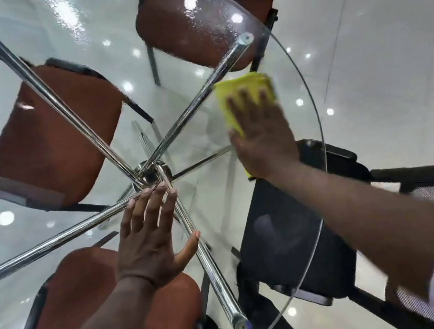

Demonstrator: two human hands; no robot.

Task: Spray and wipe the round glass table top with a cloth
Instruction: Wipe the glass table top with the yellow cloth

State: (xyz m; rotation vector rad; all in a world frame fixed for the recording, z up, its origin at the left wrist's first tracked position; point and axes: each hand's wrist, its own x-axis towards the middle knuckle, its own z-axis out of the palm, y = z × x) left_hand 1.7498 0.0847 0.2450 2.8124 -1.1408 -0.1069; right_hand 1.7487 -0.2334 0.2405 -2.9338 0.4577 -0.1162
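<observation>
So the right hand (263, 139) presses a yellow cloth (243, 91) flat on the glass counter (312, 108). Left hand (151, 241) rests open, fingers spread, holding nothing.

the round clear glass surface (292, 71) lies bare except for a folded yellow cloth (243, 88) near its far right rim and a flat left hand (149, 247) near the middle; wet droplets film the far edge.
</observation>
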